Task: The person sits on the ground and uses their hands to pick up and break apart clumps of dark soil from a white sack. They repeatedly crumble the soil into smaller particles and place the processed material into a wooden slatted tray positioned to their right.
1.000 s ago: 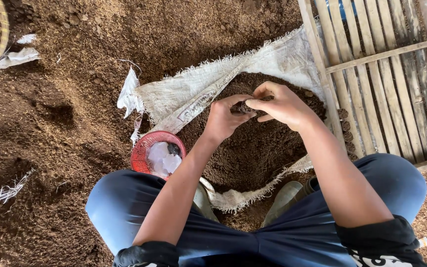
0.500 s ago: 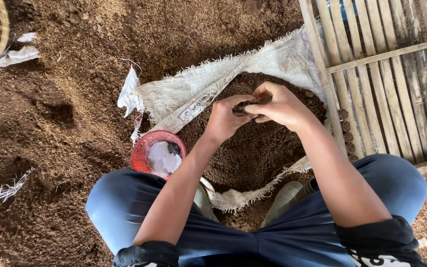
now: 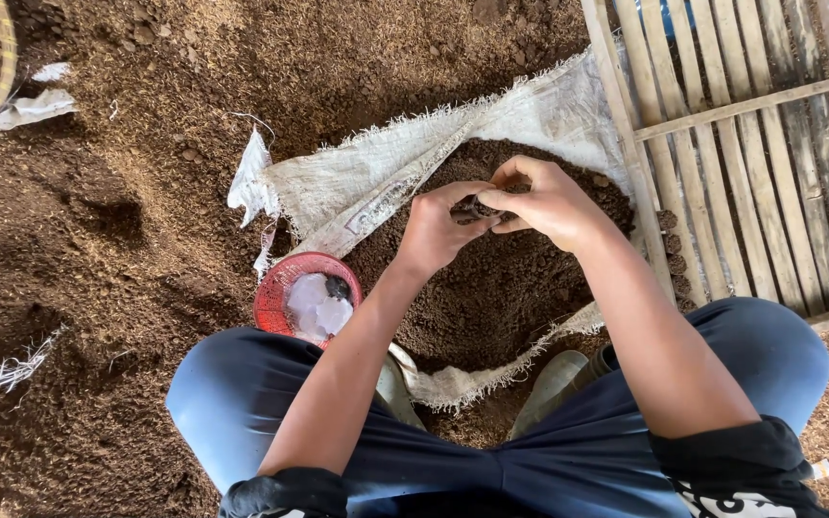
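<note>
Soil (image 3: 491,288) is heaped on an open white sack (image 3: 367,187). A small dark clump (image 3: 477,206) is pinched between left hand (image 3: 438,230) and right hand (image 3: 549,201), fingers closed narrowly on it

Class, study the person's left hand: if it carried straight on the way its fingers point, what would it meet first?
The left hand points right, at the small dark object both hands pinch; beyond lies the right hand, already touching.

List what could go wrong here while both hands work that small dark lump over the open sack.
1. The small dark lump is pinched only by fingertips of the left hand and right hand; it may crumble or drop into the soil in the white sack and get lost.
2. The red basket sits close against the left knee, so a leg shift could tip it.
</note>
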